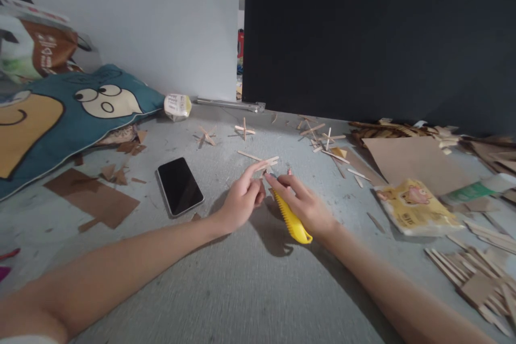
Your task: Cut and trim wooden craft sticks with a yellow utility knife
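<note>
My right hand point(300, 201) is wrapped round a yellow utility knife point(291, 220), whose front end points away from me toward the left fingertips. Close beside it, my left hand point(242, 197) has its index finger stretched forward and the other fingers curled. Its fingers pinch a thin wooden craft stick point(264, 167), partly hidden by the fingertips. The blade and the cutting point are too small and covered to make out. Just beyond the hands, another loose craft stick point(249, 156) lies on the grey table point(209, 285).
Crossed-stick pieces point(244, 130) stand farther back. A phone point(180, 186), brown cardboard point(94, 198) and a blue cushion point(116, 110) lie left. On the right are a yellow packet point(415, 207), a white-green tube point(479, 189), a cardboard sheet point(411, 161) and piled sticks point(447, 271).
</note>
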Demonstrator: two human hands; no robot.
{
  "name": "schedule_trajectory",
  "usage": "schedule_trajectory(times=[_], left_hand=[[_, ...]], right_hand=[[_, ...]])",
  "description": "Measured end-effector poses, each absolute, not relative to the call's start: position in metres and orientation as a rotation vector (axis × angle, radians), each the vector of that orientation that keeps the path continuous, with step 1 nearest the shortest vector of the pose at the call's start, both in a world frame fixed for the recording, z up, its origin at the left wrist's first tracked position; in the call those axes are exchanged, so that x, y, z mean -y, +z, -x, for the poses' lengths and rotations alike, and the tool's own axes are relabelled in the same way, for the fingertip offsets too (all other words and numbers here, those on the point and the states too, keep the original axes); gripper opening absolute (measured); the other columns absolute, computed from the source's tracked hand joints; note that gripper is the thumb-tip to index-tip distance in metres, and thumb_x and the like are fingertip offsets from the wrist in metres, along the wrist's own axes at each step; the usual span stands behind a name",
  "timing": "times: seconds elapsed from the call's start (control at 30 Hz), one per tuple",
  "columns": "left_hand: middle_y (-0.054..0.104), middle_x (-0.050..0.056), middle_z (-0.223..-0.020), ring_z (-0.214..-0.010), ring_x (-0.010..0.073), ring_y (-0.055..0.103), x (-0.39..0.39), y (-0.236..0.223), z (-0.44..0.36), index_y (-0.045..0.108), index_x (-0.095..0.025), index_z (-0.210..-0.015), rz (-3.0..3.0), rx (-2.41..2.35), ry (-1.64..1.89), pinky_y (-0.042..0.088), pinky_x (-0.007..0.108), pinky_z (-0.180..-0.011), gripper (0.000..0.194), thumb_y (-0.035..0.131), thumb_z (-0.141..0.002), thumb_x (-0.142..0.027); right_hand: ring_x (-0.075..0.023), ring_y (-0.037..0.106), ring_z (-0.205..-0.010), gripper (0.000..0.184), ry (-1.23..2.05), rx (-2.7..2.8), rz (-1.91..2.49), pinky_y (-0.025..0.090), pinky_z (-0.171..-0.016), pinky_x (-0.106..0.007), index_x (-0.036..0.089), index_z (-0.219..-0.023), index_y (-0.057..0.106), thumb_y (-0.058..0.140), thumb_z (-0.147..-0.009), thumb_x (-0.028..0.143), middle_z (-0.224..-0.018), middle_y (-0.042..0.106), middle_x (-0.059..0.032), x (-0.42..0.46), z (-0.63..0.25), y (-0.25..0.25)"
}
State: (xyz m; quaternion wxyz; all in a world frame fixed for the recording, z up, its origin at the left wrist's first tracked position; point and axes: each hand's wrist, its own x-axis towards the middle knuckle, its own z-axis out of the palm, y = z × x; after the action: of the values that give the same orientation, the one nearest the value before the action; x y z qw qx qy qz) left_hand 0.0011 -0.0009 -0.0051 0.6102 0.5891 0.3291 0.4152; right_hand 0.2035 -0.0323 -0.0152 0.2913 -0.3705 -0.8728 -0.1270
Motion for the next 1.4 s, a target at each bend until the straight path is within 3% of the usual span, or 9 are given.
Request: schedule_trajectory(times=[0.17,0.27,0.37,0.67,0.8,0.9,1.13,1.33,1.4], left_hand=[[0.045,-0.007,-0.063,-0.054,0.0123,0.041,0.000,-0.008,-0.001,0.049,-0.014,-0.144,-1.521,-0.784,1.020,0.034,0.025,-0.053,0.061,0.044,-0.104,-0.061],[0.045,-0.007,-0.063,-0.055,0.0125,0.043,-0.001,-0.011,-0.001,0.054,-0.015,-0.131,-1.625,-0.820,1.026,0.035,0.025,-0.055,0.056,0.040,-0.106,-0.063],[0.046,-0.006,-0.065,-0.056,0.0122,0.044,-0.001,-0.013,0.000,0.054,-0.017,-0.124,-1.668,-0.833,1.037,0.036,0.025,-0.056,0.047,0.038,-0.107,-0.058],[0.059,-0.001,-0.077,-0.067,0.0144,0.054,0.002,-0.007,0.001,0.055,-0.019,-0.121,-1.744,-0.873,1.039,0.043,0.026,-0.064,0.025,0.045,-0.105,-0.035],[0.058,-0.002,-0.074,-0.067,0.0153,0.055,0.000,-0.010,0.001,0.055,-0.019,-0.120,-1.767,-0.909,1.025,0.043,0.027,-0.065,0.023,0.045,-0.105,-0.033],[0.058,-0.002,-0.075,-0.068,0.0155,0.056,-0.002,-0.011,0.001,0.054,-0.020,-0.121,-1.802,-0.908,1.001,0.043,0.027,-0.065,0.022,0.047,-0.103,-0.029],[0.061,-0.001,-0.075,-0.063,0.0145,0.058,-0.004,-0.010,0.001,0.052,-0.019,-0.122,-1.782,-0.907,1.017,0.046,0.026,-0.061,0.022,0.041,-0.103,-0.023],[0.050,-0.009,-0.060,-0.048,0.0118,0.054,-0.003,-0.013,-0.001,0.047,-0.022,-0.121,-1.604,-0.858,0.986,0.042,0.022,-0.050,0.020,0.044,-0.103,-0.029],[0.053,-0.009,-0.063,-0.049,0.0118,0.057,-0.002,-0.012,-0.001,0.046,-0.023,-0.119,-1.564,-0.829,0.990,0.044,0.023,-0.051,0.019,0.047,-0.103,-0.032]], right_hand=[[-0.0180,0.069,-0.081,0.067,-0.406,2.208,0.743,0.062,-0.075,-0.029,0.015,-0.165,0.030,0.053,-0.102,0.008,-0.098,0.069,-0.0091,0.034,-0.200,-0.015],[-0.0181,0.070,-0.086,0.066,-0.382,2.230,0.737,0.062,-0.078,-0.029,0.014,-0.165,0.032,0.054,-0.103,0.007,-0.101,0.069,-0.0098,0.034,-0.198,-0.015],[-0.0187,0.071,-0.096,0.064,-0.355,2.276,0.804,0.063,-0.085,-0.029,0.017,-0.164,0.034,0.053,-0.104,0.009,-0.109,0.068,-0.0114,0.036,-0.200,-0.013],[-0.0215,0.071,-0.101,0.065,-0.287,2.322,0.829,0.062,-0.086,-0.033,0.021,-0.166,0.030,0.051,-0.105,0.013,-0.117,0.067,-0.0136,0.035,-0.202,-0.018],[-0.0184,0.068,-0.076,0.061,-0.198,2.364,0.836,0.060,-0.072,-0.030,0.018,-0.166,0.031,0.047,-0.107,0.014,-0.091,0.069,-0.0068,0.035,-0.206,-0.021],[-0.0146,0.060,-0.061,0.055,0.105,2.364,0.873,0.056,-0.063,-0.027,0.021,-0.163,0.039,0.042,-0.109,0.018,-0.079,0.066,-0.0017,0.035,-0.206,-0.020],[-0.0170,0.070,-0.085,0.041,0.887,1.989,0.809,0.058,-0.076,-0.030,0.022,-0.139,0.069,0.059,-0.099,0.023,-0.102,0.075,-0.0093,0.029,-0.188,-0.003],[-0.0225,0.076,-0.094,0.041,1.568,1.511,0.724,0.060,-0.087,-0.039,0.017,-0.130,0.073,0.052,-0.095,0.024,-0.105,0.078,-0.0130,0.031,-0.186,0.007],[-0.0224,0.076,-0.086,0.038,1.632,1.398,0.718,0.061,-0.081,-0.037,0.015,-0.126,0.073,0.053,-0.096,0.030,-0.101,0.077,-0.0130,0.033,-0.185,0.010]])
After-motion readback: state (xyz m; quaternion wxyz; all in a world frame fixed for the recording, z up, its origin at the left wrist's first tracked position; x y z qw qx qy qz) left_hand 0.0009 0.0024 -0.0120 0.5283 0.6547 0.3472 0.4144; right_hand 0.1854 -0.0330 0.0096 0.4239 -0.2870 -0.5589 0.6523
